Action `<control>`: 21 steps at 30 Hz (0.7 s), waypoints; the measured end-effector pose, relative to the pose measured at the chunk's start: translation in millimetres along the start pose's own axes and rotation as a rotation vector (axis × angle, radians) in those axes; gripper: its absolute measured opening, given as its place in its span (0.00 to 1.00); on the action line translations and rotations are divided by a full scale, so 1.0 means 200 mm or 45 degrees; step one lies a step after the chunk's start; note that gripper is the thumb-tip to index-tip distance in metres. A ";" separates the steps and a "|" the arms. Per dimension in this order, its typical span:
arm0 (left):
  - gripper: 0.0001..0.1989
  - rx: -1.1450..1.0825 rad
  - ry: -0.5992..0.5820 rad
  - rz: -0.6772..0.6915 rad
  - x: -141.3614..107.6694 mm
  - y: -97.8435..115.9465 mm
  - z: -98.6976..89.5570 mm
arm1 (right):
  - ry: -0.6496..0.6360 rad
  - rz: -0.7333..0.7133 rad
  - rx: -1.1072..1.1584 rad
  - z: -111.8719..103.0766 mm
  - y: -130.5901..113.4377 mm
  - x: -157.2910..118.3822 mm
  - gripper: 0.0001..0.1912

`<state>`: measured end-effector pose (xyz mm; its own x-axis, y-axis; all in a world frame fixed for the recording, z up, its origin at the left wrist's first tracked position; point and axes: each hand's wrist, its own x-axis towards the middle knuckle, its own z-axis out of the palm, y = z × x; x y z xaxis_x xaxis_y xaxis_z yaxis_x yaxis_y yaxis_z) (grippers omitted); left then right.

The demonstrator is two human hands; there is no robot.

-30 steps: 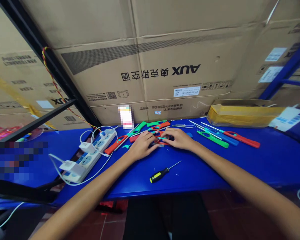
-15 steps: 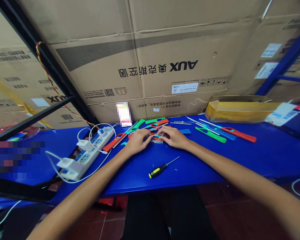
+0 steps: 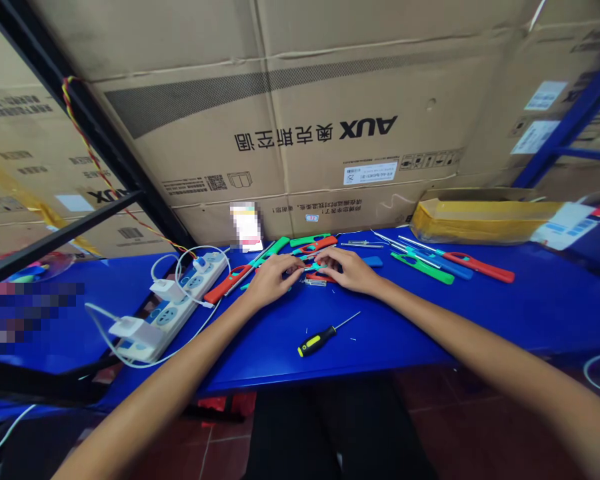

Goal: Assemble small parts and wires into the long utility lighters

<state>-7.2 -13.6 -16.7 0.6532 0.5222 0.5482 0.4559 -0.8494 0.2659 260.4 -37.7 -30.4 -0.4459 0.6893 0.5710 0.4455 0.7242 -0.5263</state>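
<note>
A small turquoise piece [image 3: 316,267], bright, irregular and partly hidden by fingers, sits between both hands over the blue table [image 3: 405,327]. The right hand [image 3: 349,270] pinches it in its fingertips; the left hand [image 3: 273,279] curls narrowly beside it, its grip unclear, with a black-and-yellow screwdriver [image 3: 316,342] lying nearer the person.

I see a small turquoise part [image 3: 315,267] – partly hidden – between the fingertips of the left hand [image 3: 274,277] and right hand [image 3: 350,270], its exact shape too small to tell.
</note>
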 end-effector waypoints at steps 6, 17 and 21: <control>0.09 -0.003 -0.002 0.021 0.00 0.00 0.01 | 0.016 0.069 0.075 0.01 -0.01 0.00 0.07; 0.09 0.004 0.007 0.008 -0.01 0.04 0.02 | -0.015 0.146 0.174 0.03 -0.01 0.01 0.07; 0.08 0.004 0.032 -0.012 0.00 0.05 0.01 | -0.044 0.152 0.182 0.03 -0.01 0.01 0.07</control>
<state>-1.9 -22.0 -16.3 0.6335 0.5279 0.5657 0.4639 -0.8442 0.2684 254.5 -37.6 -31.6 -0.4242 0.7688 0.4785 0.3832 0.6312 -0.6744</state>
